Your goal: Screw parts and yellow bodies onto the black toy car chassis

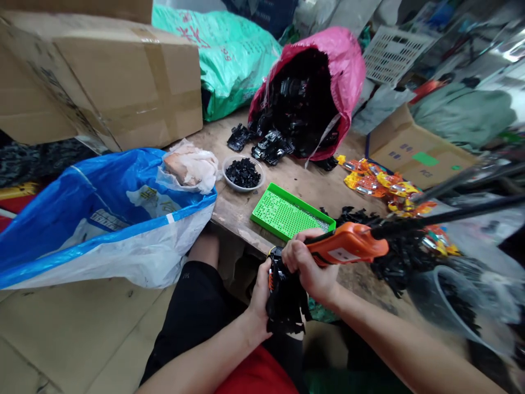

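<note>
My left hand (259, 301) is closed around a black plastic toy car assembly (285, 306), which shows small orange details at its left side. In my right hand (314, 268) is an orange electric screwdriver (346, 246), its body slanting up to the right and its front end pointing at the toy part. The tip is hidden behind my fingers. Just beyond both hands, on the table edge, lies a green perforated tray (283, 213) with small silvery screws in it. A round plastic bowl (245, 174) of small black pieces sits behind it to the left.
A pink sack (344, 71) spills black toy car bodies (273, 146) onto the wooden table (232, 210). Orange and yellow toy parts (381, 183) and black pieces lie at right, near a clear tub (447, 306). A blue-and-white sack (164, 241) gapes at left, before cardboard boxes (135, 87).
</note>
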Tool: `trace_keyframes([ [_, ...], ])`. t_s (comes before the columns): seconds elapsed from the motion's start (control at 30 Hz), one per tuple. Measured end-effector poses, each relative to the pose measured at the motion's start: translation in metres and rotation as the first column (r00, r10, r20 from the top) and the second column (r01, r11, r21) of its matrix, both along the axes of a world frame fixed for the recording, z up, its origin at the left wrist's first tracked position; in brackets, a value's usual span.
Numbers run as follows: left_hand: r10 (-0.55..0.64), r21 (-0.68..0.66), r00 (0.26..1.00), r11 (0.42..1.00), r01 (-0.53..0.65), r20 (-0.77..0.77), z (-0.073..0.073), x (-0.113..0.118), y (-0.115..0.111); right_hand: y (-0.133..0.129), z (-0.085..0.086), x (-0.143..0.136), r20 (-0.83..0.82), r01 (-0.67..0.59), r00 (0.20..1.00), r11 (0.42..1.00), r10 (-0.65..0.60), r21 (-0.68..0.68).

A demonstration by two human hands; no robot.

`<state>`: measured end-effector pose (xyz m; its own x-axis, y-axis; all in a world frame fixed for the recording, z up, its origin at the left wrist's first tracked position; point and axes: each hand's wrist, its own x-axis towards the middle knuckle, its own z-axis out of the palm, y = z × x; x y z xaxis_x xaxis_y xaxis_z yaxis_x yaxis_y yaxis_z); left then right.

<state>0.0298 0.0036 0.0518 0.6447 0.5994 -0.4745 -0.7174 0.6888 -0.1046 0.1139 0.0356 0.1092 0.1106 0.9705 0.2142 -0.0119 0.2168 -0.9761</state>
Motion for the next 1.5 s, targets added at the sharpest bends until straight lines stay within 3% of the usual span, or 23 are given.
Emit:
trace_keyframes([
  [0.2, -0.033, 0.061, 0.999, 0.998, 0.032, 0.020, 0.001, -0.002, 0.004, 0.012, 0.033, -0.011, -0.179, 0.144, 0.974, 0.989, -0.137, 0.031],
  [0.33, -0.073, 0.066, 0.997, 0.995, 0.073, 0.001, -0.002, -0.006, 0.002, 0.027, 0.055, 0.013, -0.096, 0.167, 0.983, 0.979, -0.156, 0.120],
  [0.43, -0.105, 0.082, 0.994, 0.991, 0.105, 0.000, -0.005, -0.008, 0.000, 0.039, 0.061, 0.040, 0.033, 0.176, 0.982, 0.971, -0.184, 0.161],
  [0.77, -0.132, 0.134, 0.990, 0.981, 0.138, -0.053, -0.015, -0.010, 0.005, 0.063, 0.040, 0.104, 0.219, 0.007, 0.976, 0.998, 0.007, -0.061],
  [0.93, -0.149, 0.142, 0.985, 0.977, 0.160, -0.089, -0.016, -0.011, 0.005, 0.071, 0.035, 0.122, 0.316, -0.045, 0.946, 0.996, 0.067, -0.075],
  [1.17, -0.145, 0.090, 0.980, 0.983, 0.159, -0.139, -0.002, -0.011, 0.005, 0.082, 0.020, 0.133, 0.265, -0.031, 0.963, 0.996, 0.051, -0.079],
  [1.37, -0.144, 0.190, 0.989, 0.971, 0.145, -0.022, -0.015, -0.011, 0.007, 0.083, 0.005, 0.133, 0.267, 0.005, 0.963, 0.994, 0.023, -0.107],
  [1.5, -0.142, 0.176, 0.989, 0.973, 0.147, -0.042, -0.021, -0.010, 0.008, 0.080, 0.000, 0.134, 0.267, 0.043, 0.964, 0.991, -0.007, -0.130],
])
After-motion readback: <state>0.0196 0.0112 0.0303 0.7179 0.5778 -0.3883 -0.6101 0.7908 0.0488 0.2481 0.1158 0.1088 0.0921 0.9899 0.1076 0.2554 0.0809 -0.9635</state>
